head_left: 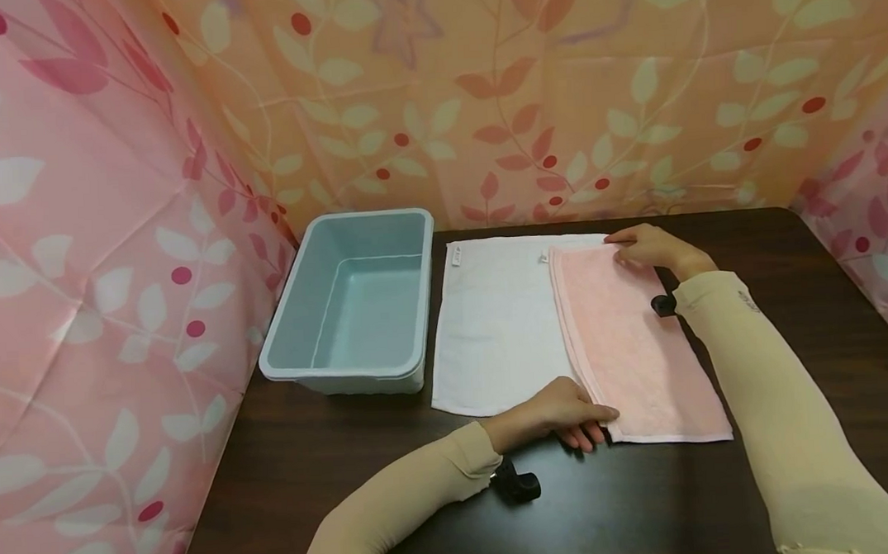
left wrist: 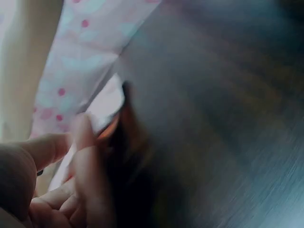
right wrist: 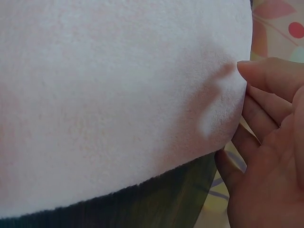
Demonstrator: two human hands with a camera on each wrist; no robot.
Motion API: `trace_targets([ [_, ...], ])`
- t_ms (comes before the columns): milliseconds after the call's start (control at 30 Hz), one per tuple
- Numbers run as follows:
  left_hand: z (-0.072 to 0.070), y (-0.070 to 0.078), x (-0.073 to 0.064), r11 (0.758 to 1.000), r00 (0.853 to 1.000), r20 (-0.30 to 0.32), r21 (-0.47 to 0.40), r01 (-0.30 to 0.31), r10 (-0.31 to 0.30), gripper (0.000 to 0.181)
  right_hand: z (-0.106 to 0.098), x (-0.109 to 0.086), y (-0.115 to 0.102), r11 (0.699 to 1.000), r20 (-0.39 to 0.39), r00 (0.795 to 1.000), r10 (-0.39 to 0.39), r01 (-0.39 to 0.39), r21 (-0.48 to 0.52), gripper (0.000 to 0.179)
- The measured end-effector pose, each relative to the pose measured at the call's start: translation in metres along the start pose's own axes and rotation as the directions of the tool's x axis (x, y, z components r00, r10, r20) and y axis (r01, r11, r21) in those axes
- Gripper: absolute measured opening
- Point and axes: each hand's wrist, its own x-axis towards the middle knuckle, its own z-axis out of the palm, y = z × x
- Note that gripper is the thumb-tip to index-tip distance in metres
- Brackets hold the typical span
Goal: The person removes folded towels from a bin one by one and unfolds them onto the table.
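Observation:
A pink towel (head_left: 640, 343), with layered edges along its left side, lies partly over the right side of a white towel (head_left: 501, 324). At the pink towel's near left corner, my left hand (head_left: 561, 410) pinches the edge between thumb and fingers; the left wrist view is blurred there. My right hand (head_left: 658, 249) is at the far edge of the same towel. Up close in the right wrist view, the right thumb (right wrist: 270, 78) lies at the rim of the pink cloth (right wrist: 109, 104) and the fingers go behind it.
Left of the towels stands a light blue plastic basin (head_left: 374, 313) with nothing visible inside. Everything rests on a dark wooden table (head_left: 288, 457). Floral curtains (head_left: 436, 104) hang behind the table and at both sides.

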Motion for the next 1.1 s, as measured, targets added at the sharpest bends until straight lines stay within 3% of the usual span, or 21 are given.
trace_targets([
  [200, 0.013, 0.002, -0.002, 0.998, 0.996, -0.075, 0.041, -0.044, 0.047, 0.043, 0.001, 0.002, 0.001, 0.999, -0.016, 1.000, 0.010, -0.010, -0.043, 0.053],
  [333, 0.015, 0.005, -0.006, 0.997, 0.994, -0.073, 0.025, -0.074, 0.076, 0.041, 0.003, 0.004, 0.001, 0.997, -0.028, 1.000, -0.001, -0.001, -0.082, 0.052],
  [567, 0.015, 0.005, -0.021, 0.994, 0.994, 0.022, 0.020, -0.106, 0.106, 0.040, 0.001, 0.001, -0.002, 0.992, -0.033, 0.999, -0.038, 0.034, -0.120, 0.054],
  [867, 0.016, -0.008, -0.041, 0.999, 0.992, 0.123, 0.007, -0.040, 0.039, 0.040, 0.000, 0.001, -0.004, 0.992, -0.002, 1.000, -0.001, 0.000, -0.124, 0.060],
  [1000, 0.015, -0.015, -0.049, 0.999, 0.984, 0.180, 0.033, -0.020, 0.013, 0.042, 0.000, 0.004, -0.001, 0.994, 0.001, 1.000, 0.001, -0.001, -0.114, 0.059],
  [1100, 0.013, -0.018, -0.053, 0.999, 0.970, 0.245, 0.043, -0.006, -0.004, 0.044, 0.000, 0.005, 0.000, 0.993, 0.006, 1.000, 0.008, -0.007, -0.116, 0.058],
])
